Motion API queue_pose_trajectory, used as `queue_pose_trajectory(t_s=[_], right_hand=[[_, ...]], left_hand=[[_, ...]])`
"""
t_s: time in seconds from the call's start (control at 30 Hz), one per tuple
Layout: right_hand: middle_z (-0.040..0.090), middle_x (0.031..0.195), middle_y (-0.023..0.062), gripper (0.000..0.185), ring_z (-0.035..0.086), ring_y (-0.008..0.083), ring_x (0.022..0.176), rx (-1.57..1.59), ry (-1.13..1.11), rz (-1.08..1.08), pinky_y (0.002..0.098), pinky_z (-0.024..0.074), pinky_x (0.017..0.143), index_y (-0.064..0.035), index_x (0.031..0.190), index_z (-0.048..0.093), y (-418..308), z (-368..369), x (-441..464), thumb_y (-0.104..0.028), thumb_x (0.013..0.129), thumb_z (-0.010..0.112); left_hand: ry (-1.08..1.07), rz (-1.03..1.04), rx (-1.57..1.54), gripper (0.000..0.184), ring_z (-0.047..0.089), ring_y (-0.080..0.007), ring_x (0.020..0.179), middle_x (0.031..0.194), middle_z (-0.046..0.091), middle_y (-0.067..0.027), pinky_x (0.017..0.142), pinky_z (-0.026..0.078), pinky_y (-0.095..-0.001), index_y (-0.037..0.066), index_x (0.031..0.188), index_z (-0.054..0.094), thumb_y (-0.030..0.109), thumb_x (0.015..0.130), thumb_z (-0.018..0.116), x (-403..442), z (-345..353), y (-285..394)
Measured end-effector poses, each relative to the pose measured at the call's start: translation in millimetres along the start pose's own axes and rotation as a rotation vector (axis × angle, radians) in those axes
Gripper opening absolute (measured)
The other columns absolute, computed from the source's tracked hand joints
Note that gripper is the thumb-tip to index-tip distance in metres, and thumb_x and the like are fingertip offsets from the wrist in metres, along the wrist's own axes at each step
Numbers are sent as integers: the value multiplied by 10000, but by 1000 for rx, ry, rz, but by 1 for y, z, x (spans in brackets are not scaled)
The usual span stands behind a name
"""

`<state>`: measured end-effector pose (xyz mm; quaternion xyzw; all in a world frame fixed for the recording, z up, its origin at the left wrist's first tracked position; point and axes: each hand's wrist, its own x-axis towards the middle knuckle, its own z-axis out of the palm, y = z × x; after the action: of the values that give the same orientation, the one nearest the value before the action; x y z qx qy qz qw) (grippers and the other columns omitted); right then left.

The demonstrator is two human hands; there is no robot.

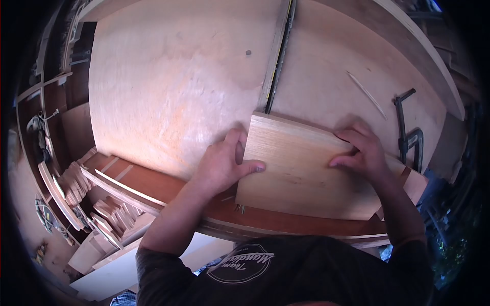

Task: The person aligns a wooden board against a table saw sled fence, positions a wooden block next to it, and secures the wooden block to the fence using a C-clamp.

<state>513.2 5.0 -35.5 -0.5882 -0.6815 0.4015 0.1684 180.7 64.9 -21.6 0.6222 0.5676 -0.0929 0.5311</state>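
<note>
A pale wooden board [298,176] lies in front of me across a reddish-brown panel [265,218] and the plywood surface [163,92]. My left hand [222,162] grips the board's left edge, its thumb on the upper face and its other fingers by the side. On the far edge, toward the right, my right hand [363,153] holds the board between thumb and fingers. The board's far left corner meets the near end of a dark slot with a light strip [275,64] that runs away from me. The board's underside is hidden.
A dark metal clamp [408,137] is at the right, with a thin wood sliver [366,94] nearby. Cut wood pieces [115,219] are stacked at lower left. A raised wooden edge [423,48] curves along the far right. Shelving [43,112] stands at far left.
</note>
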Motion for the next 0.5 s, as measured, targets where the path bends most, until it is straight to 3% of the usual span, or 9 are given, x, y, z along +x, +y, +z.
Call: queue_pose_trajectory(t_s=[0.07,0.17,0.27,0.33,0.5], right_hand=[[620,978,98,675,623,194,833,-13,-40,-10,279,562,601,15,1079,659,0,-1,1,-347,560,896],[619,979,95,672,623,190,840,9,-30,16,280,568,608,14,1079,660,-3,-1,0,-342,560,898],[620,903,97,642,602,265,821,96,-3,126,353,508,701,-14,1010,680,-6,1,0,-408,541,872],[622,904,97,642,602,266,816,62,2,74,354,508,701,-15,1007,680,-2,2,0,-407,538,874],[625,895,92,634,601,264,822,16,18,10,356,506,699,-16,987,677,0,3,1,-407,530,876]], left_hand=[[2,3,-5,558,614,-275,701,701,577,-81,675,494,-404,65,1053,475,340,727,834,0,-2,1],[-24,-13,0,538,612,-277,702,706,578,-85,675,491,-408,70,1040,469,336,739,826,-2,-4,6],[-8,17,-13,529,614,-278,706,718,582,-91,673,489,-412,69,1036,461,335,751,818,-2,-3,5],[-44,-42,15,659,626,-212,752,817,624,-84,693,505,-348,51,1146,498,379,703,859,-3,-4,7],[-32,-16,49,672,635,-246,761,819,625,-100,698,508,-366,43,1142,491,408,705,849,-3,-5,7]])
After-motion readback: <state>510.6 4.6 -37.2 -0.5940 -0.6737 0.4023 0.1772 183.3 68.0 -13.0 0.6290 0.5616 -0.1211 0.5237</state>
